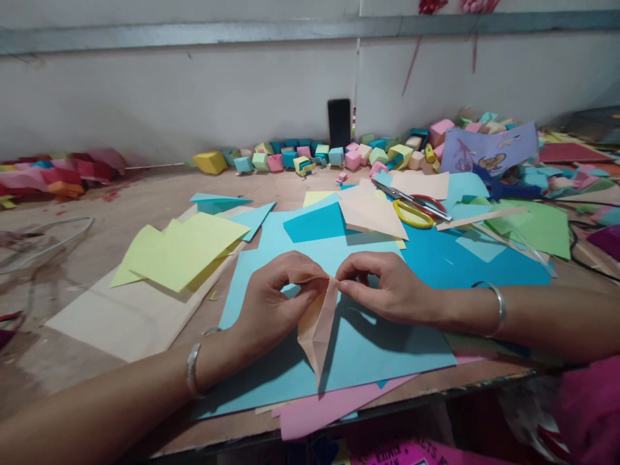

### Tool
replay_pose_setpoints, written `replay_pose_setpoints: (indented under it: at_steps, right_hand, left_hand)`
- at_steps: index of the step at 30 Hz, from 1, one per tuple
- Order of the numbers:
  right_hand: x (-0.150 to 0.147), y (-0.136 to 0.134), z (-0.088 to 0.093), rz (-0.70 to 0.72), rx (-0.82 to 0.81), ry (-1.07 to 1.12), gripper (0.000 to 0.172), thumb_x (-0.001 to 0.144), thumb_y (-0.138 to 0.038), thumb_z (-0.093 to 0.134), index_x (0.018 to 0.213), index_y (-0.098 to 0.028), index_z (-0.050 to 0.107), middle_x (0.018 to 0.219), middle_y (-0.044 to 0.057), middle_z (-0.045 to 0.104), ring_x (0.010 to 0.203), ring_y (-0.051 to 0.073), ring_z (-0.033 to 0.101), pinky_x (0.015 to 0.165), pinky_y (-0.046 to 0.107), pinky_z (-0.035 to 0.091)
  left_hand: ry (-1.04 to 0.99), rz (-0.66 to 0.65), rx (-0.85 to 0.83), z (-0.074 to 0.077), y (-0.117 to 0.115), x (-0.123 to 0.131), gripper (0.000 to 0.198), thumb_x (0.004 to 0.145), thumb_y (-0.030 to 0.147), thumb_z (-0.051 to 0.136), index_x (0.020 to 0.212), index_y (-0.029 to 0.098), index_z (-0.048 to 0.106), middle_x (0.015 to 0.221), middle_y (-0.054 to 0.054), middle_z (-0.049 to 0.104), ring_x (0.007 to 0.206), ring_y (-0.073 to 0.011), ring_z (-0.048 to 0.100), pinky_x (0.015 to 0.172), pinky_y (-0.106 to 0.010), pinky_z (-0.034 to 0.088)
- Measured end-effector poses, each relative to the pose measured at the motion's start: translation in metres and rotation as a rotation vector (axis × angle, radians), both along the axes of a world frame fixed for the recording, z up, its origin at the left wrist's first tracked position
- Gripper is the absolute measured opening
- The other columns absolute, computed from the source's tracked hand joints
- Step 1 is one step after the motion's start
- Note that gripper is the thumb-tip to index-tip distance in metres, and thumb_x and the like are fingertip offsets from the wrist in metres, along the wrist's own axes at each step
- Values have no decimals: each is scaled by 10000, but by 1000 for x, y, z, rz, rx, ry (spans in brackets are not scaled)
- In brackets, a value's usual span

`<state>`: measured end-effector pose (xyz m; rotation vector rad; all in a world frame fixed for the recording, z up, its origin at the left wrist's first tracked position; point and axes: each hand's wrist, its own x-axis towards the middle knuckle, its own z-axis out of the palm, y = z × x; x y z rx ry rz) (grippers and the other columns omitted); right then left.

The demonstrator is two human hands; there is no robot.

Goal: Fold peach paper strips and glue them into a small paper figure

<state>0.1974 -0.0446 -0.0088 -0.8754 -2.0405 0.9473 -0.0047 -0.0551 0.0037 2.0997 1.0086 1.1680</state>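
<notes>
A folded piece of peach paper is held up between both hands, its pointed end hanging down. My left hand is closed on its upper left side, thumb in front and fingers behind. With thumb and fingertips my right hand pinches the top corner of the same paper. Beneath the hands lies a large light blue sheet. Just beyond them are a folded darker blue paper and a peach paper. How the fold looks behind my left fingers is hidden.
Yellow sheets lie on a pale sheet at the left. Scissors with red and yellow handles lie behind my right hand. Folded paper cubes line the wall, where a phone stands upright. Green paper is at the right.
</notes>
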Motion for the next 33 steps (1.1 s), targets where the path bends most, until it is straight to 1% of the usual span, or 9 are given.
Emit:
replay_pose_setpoints:
  at_steps: [4,7,9,12,17,23,28,31,33]
  right_hand:
    - [0,1,0,3,34,-3,75,831,-142,577,827,-150,651,775,-8,630,689,78,541,597,209,419]
    - [0,0,4,-7,64,11,74,829,-141,578,864,-150,643,841,5,643,758,89,558,642,219,436]
    - [-1,-2,6,-13,74,14,76,821,-173,606,890,-151,628,856,2,638,767,91,553,654,226,438]
    - [-2,-6,9,-20,71,4,132,786,-201,653,901,-152,609,859,-3,626,774,97,543,673,237,442]
    - [-3,-11,10,13,103,-7,142,761,-134,620,901,-146,603,877,10,621,809,111,546,708,249,443]
    - [-5,-16,9,-15,60,-113,187,683,-11,523,788,-162,554,780,-24,580,735,93,501,660,225,398]
    - [-5,-14,8,-30,48,-182,162,662,-32,505,740,-172,523,727,-34,558,675,93,463,613,224,351]
    - [-5,-12,7,-33,64,-190,143,660,-49,502,731,-173,513,706,-33,546,647,92,447,586,221,327]
    - [-4,-11,6,-37,70,-195,145,645,-46,498,714,-173,501,684,-37,533,634,90,438,577,219,319]
  left_hand:
    - [39,-3,32,-1,0,0,130,799,95,627,746,192,696,745,-19,678,716,-142,617,676,-280,494]
    - [77,11,-8,-1,-2,0,112,813,125,629,757,201,688,753,-6,681,723,-135,622,677,-269,491]
    - [100,40,-36,-1,-3,1,89,813,141,633,762,204,672,761,4,679,720,-128,618,673,-257,485]
    - [135,71,-52,0,-6,2,55,795,160,644,752,193,636,734,13,654,685,-119,593,644,-242,468]
    - [151,-16,-86,1,-7,4,97,778,192,637,693,173,595,707,5,637,674,-124,578,634,-245,451]
    - [149,-9,-128,0,-10,9,91,736,93,635,688,166,609,707,16,641,685,-113,575,649,-232,432]
    - [187,-18,-141,-1,-12,12,92,751,91,610,692,160,594,700,19,626,669,-107,555,634,-227,415]
    - [222,-48,-184,3,-13,13,80,791,142,590,713,159,588,714,15,617,677,-112,545,633,-231,417]
    - [232,-70,-222,6,-15,12,67,794,143,576,729,161,575,720,18,606,674,-111,533,625,-229,419]
